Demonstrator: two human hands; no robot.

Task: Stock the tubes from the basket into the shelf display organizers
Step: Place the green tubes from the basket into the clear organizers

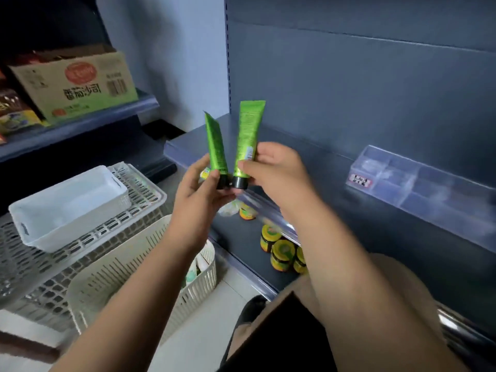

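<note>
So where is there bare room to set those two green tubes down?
The dark shelf lies bare between its left end and the clear organizer, whose compartments look empty. The white bin on the crate also looks empty. It is crowded on the lower shelf, where jars cluster.
</note>
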